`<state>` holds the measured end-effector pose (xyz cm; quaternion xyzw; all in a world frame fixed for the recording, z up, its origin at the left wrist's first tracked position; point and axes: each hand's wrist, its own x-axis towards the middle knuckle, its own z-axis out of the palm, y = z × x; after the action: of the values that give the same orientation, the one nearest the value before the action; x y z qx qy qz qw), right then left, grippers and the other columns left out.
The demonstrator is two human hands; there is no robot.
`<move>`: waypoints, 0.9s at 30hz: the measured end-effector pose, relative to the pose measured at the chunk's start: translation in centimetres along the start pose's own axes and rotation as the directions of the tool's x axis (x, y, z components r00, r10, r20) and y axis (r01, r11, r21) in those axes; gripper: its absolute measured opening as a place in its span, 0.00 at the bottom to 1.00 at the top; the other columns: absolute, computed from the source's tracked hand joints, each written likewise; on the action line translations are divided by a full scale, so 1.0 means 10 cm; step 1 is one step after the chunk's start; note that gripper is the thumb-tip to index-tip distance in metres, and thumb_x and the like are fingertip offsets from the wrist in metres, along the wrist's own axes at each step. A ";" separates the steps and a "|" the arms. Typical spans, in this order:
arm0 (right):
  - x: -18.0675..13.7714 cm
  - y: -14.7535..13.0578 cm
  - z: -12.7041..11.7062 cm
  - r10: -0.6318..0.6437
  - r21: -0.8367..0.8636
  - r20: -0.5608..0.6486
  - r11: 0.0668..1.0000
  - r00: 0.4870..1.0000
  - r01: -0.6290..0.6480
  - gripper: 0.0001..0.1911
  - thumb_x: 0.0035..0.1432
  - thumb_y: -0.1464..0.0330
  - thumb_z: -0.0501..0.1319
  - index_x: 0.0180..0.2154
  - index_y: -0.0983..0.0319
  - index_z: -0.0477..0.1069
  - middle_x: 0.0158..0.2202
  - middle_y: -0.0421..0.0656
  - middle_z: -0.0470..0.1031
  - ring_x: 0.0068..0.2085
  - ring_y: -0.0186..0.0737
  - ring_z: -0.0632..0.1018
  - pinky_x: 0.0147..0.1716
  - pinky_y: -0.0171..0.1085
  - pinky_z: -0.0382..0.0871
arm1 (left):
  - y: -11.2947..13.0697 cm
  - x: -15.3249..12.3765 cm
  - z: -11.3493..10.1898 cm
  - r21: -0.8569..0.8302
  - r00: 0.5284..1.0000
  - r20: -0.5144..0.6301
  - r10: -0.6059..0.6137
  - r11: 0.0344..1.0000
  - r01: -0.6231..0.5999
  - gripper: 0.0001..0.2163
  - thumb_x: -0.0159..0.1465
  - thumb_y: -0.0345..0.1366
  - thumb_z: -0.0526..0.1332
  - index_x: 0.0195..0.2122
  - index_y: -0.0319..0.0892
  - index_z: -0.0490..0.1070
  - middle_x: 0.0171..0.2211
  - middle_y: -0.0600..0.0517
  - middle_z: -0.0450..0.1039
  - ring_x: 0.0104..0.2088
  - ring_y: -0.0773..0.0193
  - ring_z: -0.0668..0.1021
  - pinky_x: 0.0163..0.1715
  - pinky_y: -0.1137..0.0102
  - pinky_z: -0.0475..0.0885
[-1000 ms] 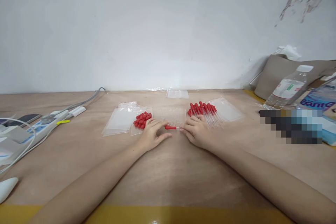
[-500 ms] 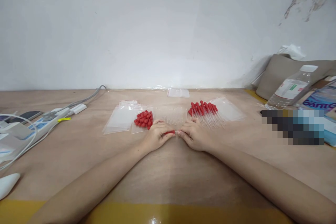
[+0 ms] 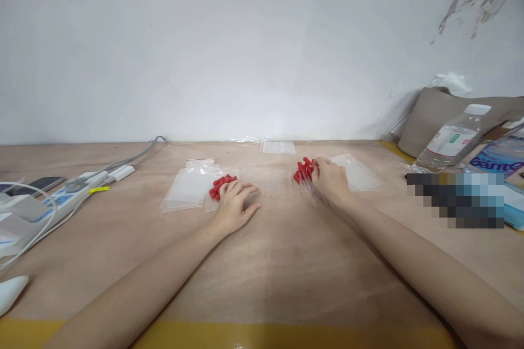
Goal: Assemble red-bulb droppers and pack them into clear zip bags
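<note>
My left hand [image 3: 234, 205] lies on the wooden table [image 3: 262, 272] with its fingers spread, the fingertips touching a small heap of red rubber bulbs [image 3: 218, 185]. Nothing shows in that hand. My right hand [image 3: 331, 179] rests over a pile of red-topped clear droppers [image 3: 303, 170]. Its fingers curl down onto the red tops and are smeared by motion, so any grip is unclear. Between the hands lies a row of clear plastic tubes [image 3: 268, 181].
Clear zip bags [image 3: 186, 185] lie left of the bulbs, more bags [image 3: 359, 172] sit under my right hand, and one bag [image 3: 277, 146] lies by the wall. A power strip with cables [image 3: 77, 191] is at left. A water bottle [image 3: 450, 139] and a beige bag [image 3: 434, 114] are at right.
The two hands were together at the centre on one red-topped dropper. They have parted: the right hand moved up right to the dropper pile, the left back to the red bulbs.
</note>
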<state>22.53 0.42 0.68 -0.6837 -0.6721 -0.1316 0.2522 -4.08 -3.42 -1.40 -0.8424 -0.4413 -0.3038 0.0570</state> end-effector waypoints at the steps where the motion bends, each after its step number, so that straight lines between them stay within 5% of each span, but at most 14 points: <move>1: -0.01 -0.02 0.02 -0.010 -0.034 0.013 0.999 1.000 0.010 0.12 0.54 0.72 0.47 0.37 0.64 0.67 0.35 0.48 0.73 0.36 0.45 0.72 0.35 0.40 0.52 | 0.00 0.00 0.00 0.000 1.000 0.002 -0.006 1.000 0.006 0.14 0.57 0.39 0.59 0.44 0.46 0.67 0.43 0.50 0.68 0.46 0.56 0.66 0.48 0.59 0.54; 10: -0.04 -0.14 0.06 -0.060 -0.021 0.096 0.998 0.994 0.063 0.13 0.55 0.65 0.48 0.27 0.62 0.68 0.28 0.44 0.73 0.33 0.41 0.71 0.36 0.41 0.51 | 0.00 0.00 0.00 0.001 1.000 0.006 -0.022 1.000 0.022 0.11 0.56 0.39 0.60 0.41 0.46 0.69 0.42 0.50 0.68 0.46 0.56 0.66 0.47 0.58 0.53; 22: 0.02 -0.24 -0.01 0.044 0.090 0.317 0.993 0.948 -0.076 0.10 0.52 0.64 0.52 0.28 0.60 0.69 0.28 0.42 0.73 0.33 0.40 0.72 0.36 0.40 0.52 | 0.01 -0.01 0.01 0.035 1.000 0.014 -0.027 0.999 0.027 0.09 0.56 0.40 0.59 0.38 0.47 0.70 0.42 0.51 0.68 0.46 0.56 0.66 0.48 0.58 0.52; 27: 0.04 -0.43 0.02 0.031 -0.020 0.392 0.999 0.920 -0.025 0.14 0.52 0.61 0.53 0.28 0.62 0.72 0.30 0.47 0.73 0.36 0.46 0.72 0.39 0.44 0.52 | 0.01 0.02 -0.01 0.126 0.984 -0.121 -0.127 0.982 0.142 0.12 0.56 0.41 0.58 0.41 0.46 0.68 0.44 0.48 0.67 0.48 0.55 0.65 0.48 0.57 0.50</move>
<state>18.30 0.77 1.42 -0.7077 -0.6980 0.0065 0.1094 -3.98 -3.36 -1.16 -0.7864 -0.5129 -0.3236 0.1176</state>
